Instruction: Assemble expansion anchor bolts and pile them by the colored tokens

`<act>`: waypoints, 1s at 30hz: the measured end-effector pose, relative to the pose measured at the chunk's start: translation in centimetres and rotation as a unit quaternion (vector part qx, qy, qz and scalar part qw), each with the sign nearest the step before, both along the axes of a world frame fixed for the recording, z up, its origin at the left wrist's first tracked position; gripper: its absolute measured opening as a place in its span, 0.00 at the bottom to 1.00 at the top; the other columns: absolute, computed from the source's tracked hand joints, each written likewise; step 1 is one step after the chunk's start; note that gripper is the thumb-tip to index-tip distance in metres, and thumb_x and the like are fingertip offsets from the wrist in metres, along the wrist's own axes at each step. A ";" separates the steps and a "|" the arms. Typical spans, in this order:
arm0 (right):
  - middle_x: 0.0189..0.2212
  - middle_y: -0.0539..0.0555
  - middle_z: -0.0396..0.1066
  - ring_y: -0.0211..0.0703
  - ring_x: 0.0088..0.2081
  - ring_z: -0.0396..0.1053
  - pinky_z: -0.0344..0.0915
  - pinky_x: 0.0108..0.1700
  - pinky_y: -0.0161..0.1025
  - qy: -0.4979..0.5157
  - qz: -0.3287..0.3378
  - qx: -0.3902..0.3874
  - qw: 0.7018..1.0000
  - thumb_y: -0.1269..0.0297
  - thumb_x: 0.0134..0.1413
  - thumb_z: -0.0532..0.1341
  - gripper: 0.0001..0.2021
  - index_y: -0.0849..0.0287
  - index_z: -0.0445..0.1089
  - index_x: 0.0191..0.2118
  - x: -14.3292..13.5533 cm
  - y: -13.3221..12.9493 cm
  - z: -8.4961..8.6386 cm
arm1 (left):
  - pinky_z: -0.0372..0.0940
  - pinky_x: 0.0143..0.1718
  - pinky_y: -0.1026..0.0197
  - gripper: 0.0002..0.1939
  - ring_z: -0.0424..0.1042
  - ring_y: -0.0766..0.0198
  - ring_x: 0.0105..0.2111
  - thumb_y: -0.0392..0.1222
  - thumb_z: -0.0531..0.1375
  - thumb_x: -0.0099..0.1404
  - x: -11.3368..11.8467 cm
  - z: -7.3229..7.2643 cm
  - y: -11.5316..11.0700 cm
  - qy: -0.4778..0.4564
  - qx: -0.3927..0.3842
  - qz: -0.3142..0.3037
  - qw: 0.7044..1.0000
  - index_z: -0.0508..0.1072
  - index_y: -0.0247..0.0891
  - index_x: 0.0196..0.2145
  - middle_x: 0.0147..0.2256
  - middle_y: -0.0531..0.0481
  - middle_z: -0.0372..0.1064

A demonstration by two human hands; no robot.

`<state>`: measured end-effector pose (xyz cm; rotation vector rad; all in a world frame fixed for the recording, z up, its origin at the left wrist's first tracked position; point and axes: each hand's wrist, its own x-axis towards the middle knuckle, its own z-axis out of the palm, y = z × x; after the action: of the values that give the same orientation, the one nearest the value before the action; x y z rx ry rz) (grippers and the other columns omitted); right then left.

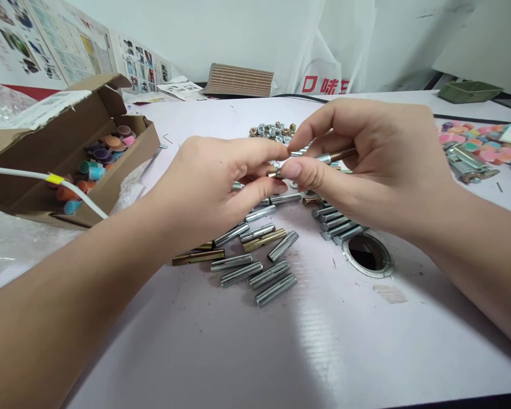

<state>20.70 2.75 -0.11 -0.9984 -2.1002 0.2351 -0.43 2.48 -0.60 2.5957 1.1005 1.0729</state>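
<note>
My left hand (225,184) pinches a small metal piece (275,174) between thumb and forefinger, beside the tip of my right thumb. My right hand (366,147) is closed round a threaded bolt (343,154) with a silvery sleeve, its threaded end pointing right. The fingertips of both hands nearly meet. Below them on the table lie several silvery metal sleeves (241,274) and a few brassy ones (198,257). Several bolts (338,224) lie side by side under my right hand. Behind the hands is a pile of nuts (276,132), partly hidden.
An open cardboard box (142,142) with colourful plastic caps stands at the left, a white cable (85,196) across it. A round metal-rimmed hole (387,267) is in the table (366,346) at the right. Farther back right are more caps (489,145) and a green tray (468,92).
</note>
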 end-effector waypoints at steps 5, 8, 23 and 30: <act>0.34 0.52 0.75 0.38 0.33 0.72 0.67 0.32 0.38 0.006 0.039 -0.031 0.999 0.57 0.60 0.64 0.12 0.58 0.68 0.45 0.2 0.1 -0.1 | 0.68 0.31 0.59 0.11 0.75 0.62 0.27 0.41 0.65 0.63 0.2 -0.4 0.0 0.000 0.004 -0.004 1.000 0.82 0.52 0.43 0.27 0.57 0.77; 0.34 0.53 0.73 0.37 0.33 0.72 0.67 0.36 0.39 0.016 0.069 -0.021 0.997 0.57 0.63 0.62 0.14 0.61 0.67 0.47 0.4 0.1 -0.1 | 0.69 0.36 0.57 0.09 0.75 0.61 0.29 0.41 0.64 0.65 0.3 -0.3 -0.2 -0.012 -0.025 0.023 0.999 0.82 0.52 0.40 0.28 0.56 0.77; 0.29 0.53 0.74 0.42 0.33 0.71 0.64 0.35 0.42 -0.054 -0.067 -0.032 0.996 0.62 0.58 0.62 0.07 0.58 0.74 0.33 1.5 1.8 -0.4 | 0.73 0.33 0.58 0.04 0.79 0.60 0.31 0.42 0.65 0.65 -0.8 0.6 1.6 -0.175 -0.053 0.107 0.977 0.81 0.43 0.35 0.29 0.54 0.80; 0.38 0.58 0.75 0.53 0.40 0.71 0.66 0.44 0.51 -0.213 -0.074 -0.047 0.973 0.56 0.56 0.61 0.11 0.54 0.78 0.39 1.0 4.1 -2.1 | 0.74 0.36 0.59 0.06 0.79 0.60 0.32 0.43 0.64 0.66 -0.4 0.2 1.2 -0.168 -0.038 0.085 0.981 0.81 0.44 0.38 0.30 0.55 0.80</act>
<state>21.68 6.82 -2.25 -1.3515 -2.3972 0.0459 -0.87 3.66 -0.45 2.1840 1.2636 1.4121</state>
